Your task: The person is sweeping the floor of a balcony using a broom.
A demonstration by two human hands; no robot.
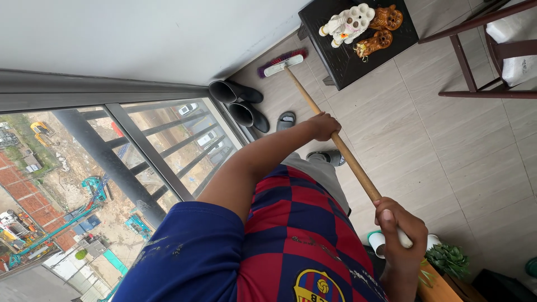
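My left hand (323, 125) is wrapped tight round the middle of the broom handle (335, 143), and my right hand (398, 230) is closed over its top end, thumb up along the wood. Both fists are full of that one pole. It runs away from me down to the broom head (283, 63), white bar and purple-red bristles, planted on the grey tiled floor (447, 145) right by the wall. Looks like mid-sweep to me, bristles pushed into the corner; pulling them back wants a steady drag with both grips firm. In the way: two black rubber boots (241, 103) lying just beside the head, a grey slipper (286, 120) near them. The dark low table (335, 61) with animal figurines (361, 25) stands just past the bristles. Potted plant (447, 260) sits near my right fist, railing (151, 151) on my left.
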